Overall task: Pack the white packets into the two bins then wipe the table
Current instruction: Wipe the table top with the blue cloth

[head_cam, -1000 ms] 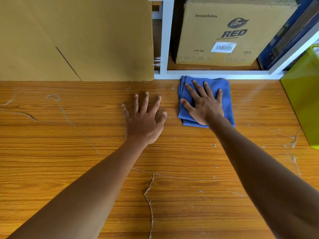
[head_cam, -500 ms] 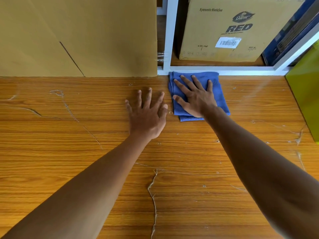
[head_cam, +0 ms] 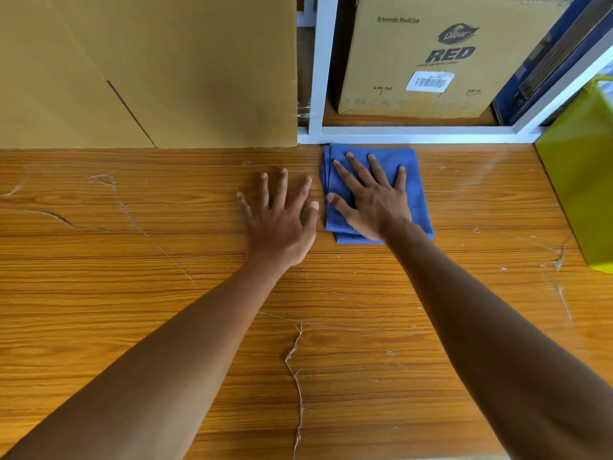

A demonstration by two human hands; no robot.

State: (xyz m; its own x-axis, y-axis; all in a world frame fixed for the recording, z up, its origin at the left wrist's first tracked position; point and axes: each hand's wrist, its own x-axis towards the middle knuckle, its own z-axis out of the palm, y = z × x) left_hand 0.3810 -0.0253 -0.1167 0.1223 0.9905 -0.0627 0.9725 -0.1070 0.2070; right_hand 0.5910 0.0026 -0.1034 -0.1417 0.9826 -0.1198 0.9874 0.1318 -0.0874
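Wiping is under way: the right hand (head_cam: 373, 202), fingers straight and spread, presses a folded blue cloth (head_cam: 411, 180) onto the wooden table (head_cam: 132, 260) at one o'clock, against the white shelf frame (head_cam: 414, 130). The left hand (head_cam: 282, 220) rests flat beside it, fingers released. No white packets show; the lime bin (head_cam: 583, 174) at three o'clock probably holds them. Since a second ago the cloth has slid toward the frame.

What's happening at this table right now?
A person is wiping a wooden table. Their right hand presses flat on a folded blue cloth at the table's far edge, by a white shelf frame. Their left hand rests flat on the bare wood beside it. No white packets are in view.
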